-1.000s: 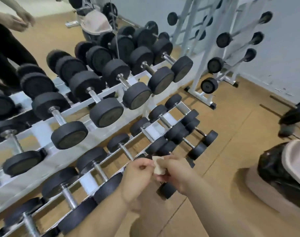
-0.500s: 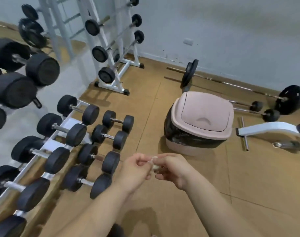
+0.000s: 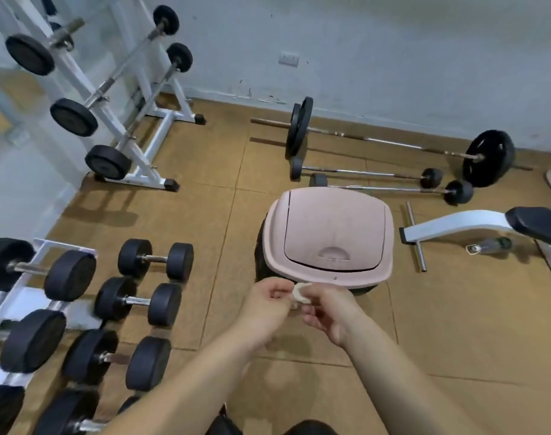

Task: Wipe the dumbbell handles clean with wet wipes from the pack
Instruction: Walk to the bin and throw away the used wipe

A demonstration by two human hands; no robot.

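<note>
The view has swung off the rack since a second ago. A black waste bin (image 3: 327,227) with a pink plastic lid now sits just beyond both hands, so this wipe looks spent (my reading) and due for binning. The small off-white wet wipe (image 3: 300,292), balled tight, is pinched between the left hand (image 3: 268,304) and right hand (image 3: 329,312) at the bin's near edge. Black steel-handled dumbbells (image 3: 155,260) lie left of the bin.

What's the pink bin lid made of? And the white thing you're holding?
The square pink bin lid looks like smooth matte plastic: even colour, moulded finger dent. The small crumpled white wipe pinched by the left hand and right hand looks like soft cloth or paper; it bunches up.
</note>
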